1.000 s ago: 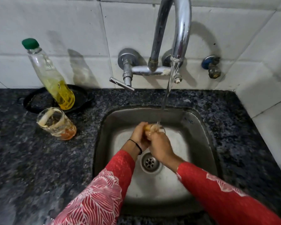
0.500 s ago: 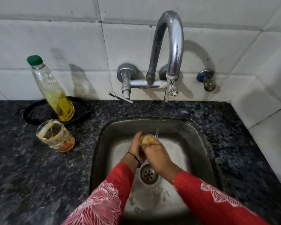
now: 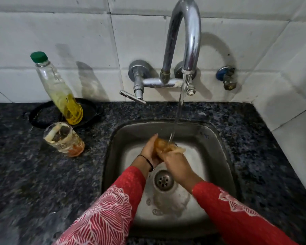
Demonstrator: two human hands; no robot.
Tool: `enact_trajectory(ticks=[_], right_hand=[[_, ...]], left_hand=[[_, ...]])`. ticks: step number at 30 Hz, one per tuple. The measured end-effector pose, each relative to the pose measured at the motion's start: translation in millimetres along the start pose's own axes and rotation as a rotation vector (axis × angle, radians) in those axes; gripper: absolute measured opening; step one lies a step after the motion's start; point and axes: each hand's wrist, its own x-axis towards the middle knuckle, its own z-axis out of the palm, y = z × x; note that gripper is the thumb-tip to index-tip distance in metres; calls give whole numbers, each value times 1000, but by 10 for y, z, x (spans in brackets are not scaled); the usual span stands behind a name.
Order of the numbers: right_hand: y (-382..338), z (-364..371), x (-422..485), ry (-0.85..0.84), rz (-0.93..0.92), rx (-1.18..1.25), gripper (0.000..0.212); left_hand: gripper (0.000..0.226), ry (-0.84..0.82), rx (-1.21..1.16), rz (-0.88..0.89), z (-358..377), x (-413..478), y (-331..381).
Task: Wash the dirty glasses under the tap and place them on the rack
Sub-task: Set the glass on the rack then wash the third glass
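A dirty glass with orange-brown residue lies on its side over the steel sink, under the running stream from the chrome tap. My left hand cups its base from the left. My right hand grips it from the near side, fingers around its mouth end. Both hands hide most of the glass. A second dirty glass with white and orange smears stands tilted on the dark granite counter, left of the sink.
A plastic bottle with a green cap and yellow liquid leans in a black dish at the back left. A lever handle sticks out below the tap. A blue valve sits on the tiled wall. The drain lies under my wrists.
The glass has turned in my hands under the stream, its mouth now pointing right. The view has tilted up, showing more of the tap. The counter objects have not moved.
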Motion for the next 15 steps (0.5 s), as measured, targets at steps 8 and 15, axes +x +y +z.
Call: enact_trajectory(ticks=[8,15], right_hand=[[-46,159,74,108,-116,-451,27],[-273,-12,36,14,-152,-730,30]], left_hand=[[39,46,60,76,40,7,1],[59,-57,-99,32,7,4,-34]])
